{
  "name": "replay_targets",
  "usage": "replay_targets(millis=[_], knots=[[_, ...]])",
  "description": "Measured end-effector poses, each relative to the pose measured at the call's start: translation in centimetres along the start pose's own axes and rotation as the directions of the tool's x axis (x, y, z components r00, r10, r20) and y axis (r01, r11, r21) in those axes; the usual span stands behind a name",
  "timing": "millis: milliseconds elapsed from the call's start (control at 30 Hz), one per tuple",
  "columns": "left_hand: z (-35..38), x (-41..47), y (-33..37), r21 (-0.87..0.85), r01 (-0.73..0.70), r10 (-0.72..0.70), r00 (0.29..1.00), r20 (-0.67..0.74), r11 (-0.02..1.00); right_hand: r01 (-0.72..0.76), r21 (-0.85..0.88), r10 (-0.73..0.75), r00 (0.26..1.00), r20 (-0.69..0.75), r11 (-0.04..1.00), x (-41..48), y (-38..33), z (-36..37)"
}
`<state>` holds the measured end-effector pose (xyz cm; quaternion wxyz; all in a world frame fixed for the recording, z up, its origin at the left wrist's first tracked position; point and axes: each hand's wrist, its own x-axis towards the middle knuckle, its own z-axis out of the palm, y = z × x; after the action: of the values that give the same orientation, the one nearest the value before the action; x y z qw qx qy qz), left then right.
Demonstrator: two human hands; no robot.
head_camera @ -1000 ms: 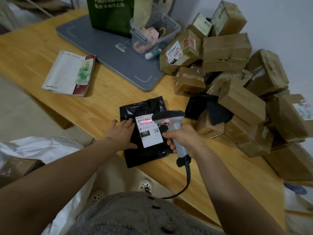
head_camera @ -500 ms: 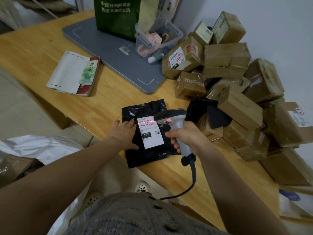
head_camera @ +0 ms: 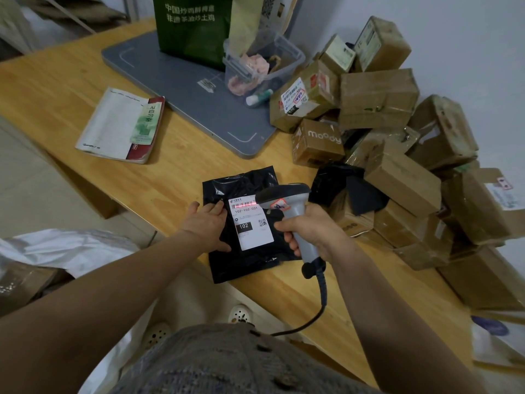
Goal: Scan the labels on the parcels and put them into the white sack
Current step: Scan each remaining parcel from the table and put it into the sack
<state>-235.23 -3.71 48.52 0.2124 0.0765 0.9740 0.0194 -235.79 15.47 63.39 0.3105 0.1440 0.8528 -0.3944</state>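
A flat black plastic parcel lies at the near edge of the wooden table. Its white label faces up, and a red scan line crosses the barcode at the label's top. My left hand rests flat on the parcel's left side, fingers straight. My right hand grips the handle of a grey barcode scanner, whose head hangs just above the label's upper right corner. The white sack stands open on the floor at the lower left, with a brown box inside it.
A heap of brown cardboard parcels fills the table's right side against the wall. Behind are a grey board, a green bag, a clear plastic tub and an open booklet. The scanner's cable hangs off the table edge.
The hands, scanner and parcel keep nearly the same pose; the red scan line stays on the barcode. Only my head has shifted a little.
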Motion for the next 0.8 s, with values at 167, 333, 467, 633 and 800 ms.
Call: replay_targets(millis=[167,333,467,633,800], knots=[[-0.5,-0.4,1.0,-0.185,0.141,-0.161,0.982,-0.097,0.973,0.007,0.053,-0.007,1.0,0.005,0.999,0.3,0.7,-0.1],[-1.4,-0.5,0.7,-0.436,0.413,-0.466,0.884,-0.017,0.8,0.002,0.132,-0.002,1.0,-0.004,0.991,0.8,1.5,-0.4],[-2.0,-0.1,0.5,-0.448,0.416,-0.437,0.898,0.062,0.792,-0.005,0.172,0.003,1.0,0.014,0.985,1.2,1.8,0.1],[-1.4,-0.8,-0.2,-0.59,0.358,-0.417,0.908,0.04,0.723,0.011,0.174,-0.02,0.998,0.053,0.985,1.9,1.2,0.9],[-0.6,-5.1,-5.4,-0.849,0.264,-0.613,0.786,-0.086,0.457,0.063,0.142,-0.085,0.984,0.155,0.988,2.7,-0.7,3.5]])
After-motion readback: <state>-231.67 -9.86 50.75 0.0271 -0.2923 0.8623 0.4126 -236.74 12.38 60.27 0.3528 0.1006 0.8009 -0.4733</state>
